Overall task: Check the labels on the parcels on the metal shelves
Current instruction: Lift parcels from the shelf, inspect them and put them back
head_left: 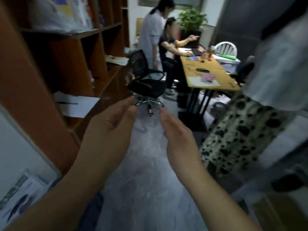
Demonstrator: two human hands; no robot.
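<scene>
- Hands are held out side by side over the grey floor [146, 164] at the centre of the frame, palms turned towards each other.
- The left hand [110, 129] is kept spread and relaxed, its fingers straight, with nothing held.
- The right hand [176, 132] is likewise loose and empty, well apart from the left.
- Brown shelving [70, 64] is seen along the left side of the frame. It is divided into open compartments.
- A plastic-wrapped bundle [55, 15] is lodged on the top shelf at the upper left. It is too blurred for it to be told whether it is a parcel, or for any label to be read.
- A sheet of paper [76, 104] is laid on a lower shelf, just left of the left hand.
- A printed sheet [18, 195] is seen at the lower left corner, its text blurred.
- A black office chair [146, 80] is placed beyond the fingertips, beside a yellow desk [208, 75].
- One person [151, 30] is standing and another [168, 47] is seated at the far end of the desk, in front of a potted plant [191, 19].
- Spotted fabric [233, 134] is seen at the right side of the frame.
</scene>
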